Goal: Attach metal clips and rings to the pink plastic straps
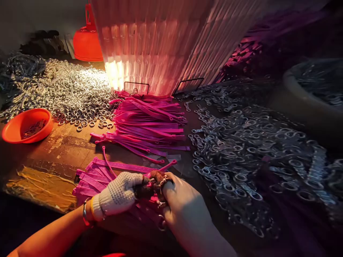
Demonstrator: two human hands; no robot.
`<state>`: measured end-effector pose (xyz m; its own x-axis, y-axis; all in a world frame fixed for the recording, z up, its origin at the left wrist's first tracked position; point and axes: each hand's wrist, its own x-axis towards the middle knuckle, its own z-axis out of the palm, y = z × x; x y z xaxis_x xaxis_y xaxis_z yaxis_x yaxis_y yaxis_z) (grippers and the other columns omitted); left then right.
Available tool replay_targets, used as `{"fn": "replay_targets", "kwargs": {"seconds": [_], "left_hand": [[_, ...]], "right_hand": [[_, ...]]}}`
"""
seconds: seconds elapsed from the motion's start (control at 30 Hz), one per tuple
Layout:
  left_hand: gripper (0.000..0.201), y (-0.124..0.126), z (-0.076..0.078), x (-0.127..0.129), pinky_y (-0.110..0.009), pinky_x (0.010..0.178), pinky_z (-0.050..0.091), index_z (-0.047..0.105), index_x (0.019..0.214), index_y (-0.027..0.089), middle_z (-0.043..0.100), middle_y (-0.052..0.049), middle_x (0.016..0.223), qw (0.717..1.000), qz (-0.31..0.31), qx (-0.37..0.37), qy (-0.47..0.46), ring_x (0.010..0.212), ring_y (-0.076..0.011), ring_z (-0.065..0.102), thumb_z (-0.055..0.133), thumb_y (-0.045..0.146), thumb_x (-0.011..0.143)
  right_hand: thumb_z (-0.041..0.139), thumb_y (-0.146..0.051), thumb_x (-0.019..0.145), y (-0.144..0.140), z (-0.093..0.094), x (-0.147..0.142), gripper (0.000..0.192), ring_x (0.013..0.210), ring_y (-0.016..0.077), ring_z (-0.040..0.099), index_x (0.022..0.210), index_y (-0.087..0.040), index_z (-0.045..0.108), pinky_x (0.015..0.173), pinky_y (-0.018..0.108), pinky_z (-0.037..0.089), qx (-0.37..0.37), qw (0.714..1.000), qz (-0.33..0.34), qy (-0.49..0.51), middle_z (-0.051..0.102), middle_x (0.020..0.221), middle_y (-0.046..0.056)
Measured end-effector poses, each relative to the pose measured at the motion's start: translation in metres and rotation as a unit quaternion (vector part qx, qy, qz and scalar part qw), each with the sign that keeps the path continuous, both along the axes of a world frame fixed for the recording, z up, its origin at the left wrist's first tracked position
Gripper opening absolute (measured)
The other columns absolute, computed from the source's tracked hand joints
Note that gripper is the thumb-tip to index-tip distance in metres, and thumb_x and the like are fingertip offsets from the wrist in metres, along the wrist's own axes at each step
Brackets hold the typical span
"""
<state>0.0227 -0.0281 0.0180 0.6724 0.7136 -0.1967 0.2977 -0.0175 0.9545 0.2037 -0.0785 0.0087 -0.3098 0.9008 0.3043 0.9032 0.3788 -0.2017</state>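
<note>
Now both hands meet at the near edge of the worn brown wooden table (pixel 66 146). The left hand (pixel 120 194), in a white knitted glove with dark brown fingertips, is closed on a small metal ring piece (pixel 160 182), and the bare right hand (pixel 182 207) closes on the same piece from the right side; the two hands touch each other. Under them lies a near bundle of flat pink plastic straps (pixel 93 178). Their long axis goes from near left to far right, and one thin strap tip points to the far right. I cannot count the straps in this bundle.

Farther on the table lies a second, bigger pile of pink plastic straps (pixel 150 125), mostly lying left to right, too many to count. At the far left is a heap of shiny silver metal rings (pixel 69 92), and at the right a dark heap of grey metal clasps (pixel 249 150); both are uncountable. One orange plastic bowl (pixel 26 125) stands at the left, and one orange funnel-shaped plastic object (pixel 87 39) is far behind. One tall ribbed translucent container (pixel 166 39) stands at the far middle.
</note>
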Motion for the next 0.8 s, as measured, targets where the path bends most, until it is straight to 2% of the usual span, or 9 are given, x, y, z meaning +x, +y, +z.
{"fn": "replay_targets", "kwargs": {"seconds": [0.07, 0.13, 0.23, 0.3, 0.4, 0.5, 0.63, 0.73, 0.8], "left_hand": [[0.032, -0.001, 0.001, 0.001, -0.022, 0.061, 0.04, 0.068, 0.082, 0.013, 0.062, -0.002, 0.073, 0.999, 0.037, -0.021, -0.005, 0.063, -0.0117, 0.049, 0.051, 0.038, 0.094], [0.03, -0.004, 0.0, -0.001, -0.022, 0.06, 0.038, 0.066, 0.078, 0.013, 0.061, -0.001, 0.071, 0.998, 0.057, 0.002, 0.014, 0.063, -0.0113, 0.047, 0.054, 0.036, 0.093], [0.024, -0.01, -0.007, -0.006, -0.023, 0.062, 0.038, 0.066, 0.079, 0.013, 0.064, -0.002, 0.076, 0.997, 0.049, 0.026, 0.045, 0.067, -0.0132, 0.05, 0.053, 0.029, 0.093], [0.023, -0.012, -0.012, -0.007, -0.023, 0.062, 0.038, 0.067, 0.08, 0.013, 0.065, -0.003, 0.076, 0.997, 0.042, 0.029, 0.06, 0.068, -0.0142, 0.051, 0.051, 0.025, 0.092], [0.022, -0.01, -0.015, -0.003, -0.022, 0.06, 0.037, 0.066, 0.076, 0.013, 0.064, -0.003, 0.072, 0.996, 0.029, 0.051, 0.07, 0.066, -0.0139, 0.052, 0.051, 0.02, 0.09], [0.022, -0.002, -0.004, 0.002, -0.022, 0.06, 0.039, 0.069, 0.077, 0.014, 0.067, -0.002, 0.074, 0.995, -0.001, 0.071, 0.072, 0.066, -0.0138, 0.054, 0.051, 0.016, 0.089], [0.021, 0.016, 0.032, -0.018, -0.025, 0.069, 0.048, 0.076, 0.096, 0.021, 0.073, -0.004, 0.087, 0.99, -0.033, 0.102, 0.096, 0.073, -0.018, 0.062, 0.057, 0.019, 0.088], [0.024, 0.033, 0.045, -0.057, -0.029, 0.071, 0.053, 0.078, 0.102, 0.025, 0.076, -0.005, 0.089, 0.977, 0.059, 0.155, 0.136, 0.074, -0.022, 0.066, 0.068, 0.028, 0.08], [0.026, 0.042, 0.037, -0.08, -0.032, 0.082, 0.054, 0.079, 0.098, 0.026, 0.076, -0.004, 0.095, 0.96, 0.104, 0.196, 0.171, 0.082, -0.0248, 0.068, 0.074, 0.027, 0.073]], "right_hand": [[0.05, -0.005, 0.058, 0.0, 0.004, 0.002, 0.039, 0.076, 0.0231, 0.062, 0.092, -0.017, 0.062, 0.068, 0.031, 0.046, -0.03, 1.0, 0.006, 0.002, 0.07, 0.092, 0.012], [0.05, -0.004, 0.059, 0.003, 0.007, 0.002, 0.034, 0.071, 0.0233, 0.064, 0.087, -0.017, 0.063, 0.064, 0.031, 0.044, -0.079, 0.997, 0.0, -0.016, 0.071, 0.082, 0.01], [0.051, -0.004, 0.063, 0.007, 0.009, -0.001, 0.023, 0.058, 0.0217, 0.063, 0.077, -0.019, 0.061, 0.053, 0.031, 0.034, -0.158, 0.986, 0.001, -0.046, 0.069, 0.066, 0.005], [0.054, -0.007, 0.065, 0.007, 0.007, -0.004, 0.017, 0.055, 0.0221, 0.062, 0.075, -0.019, 0.059, 0.051, 0.032, 0.028, -0.151, 0.986, 0.024, -0.073, 0.068, 0.063, 0.006], [0.057, -0.008, 0.066, 0.004, 0.003, -0.005, 0.012, 0.049, 0.0212, 0.059, 0.072, -0.019, 0.057, 0.049, 0.033, 0.019, -0.089, 0.989, 0.05, -0.109, 0.063, 0.056, 0.006], [0.055, -0.004, 0.069, 0.002, 0.003, -0.001, 0.015, 0.044, 0.0175, 0.052, 0.07, -0.019, 0.054, 0.05, 0.033, 0.014, -0.024, 0.992, 0.06, -0.106, 0.058, 0.051, 0.003], [0.05, -0.006, 0.076, -0.001, 0.009, 0.01, 0.016, 0.048, 0.0158, 0.047, 0.069, -0.02, 0.054, 0.053, 0.033, 0.018, 0.065, 0.995, 0.053, -0.058, 0.056, 0.054, 0.002], [0.054, -0.01, 0.077, -0.005, 0.011, 0.014, 0.011, 0.053, 0.0161, 0.047, 0.077, -0.018, 0.06, 0.055, 0.032, 0.023, 0.045, 0.998, 0.013, -0.03, 0.059, 0.06, 0.003], [0.058, -0.01, 0.075, -0.006, 0.008, 0.015, 0.01, 0.057, 0.0167, 0.049, 0.08, -0.018, 0.062, 0.056, 0.032, 0.026, -0.013, 0.999, -0.007, -0.037, 0.06, 0.063, 0.003]]}}
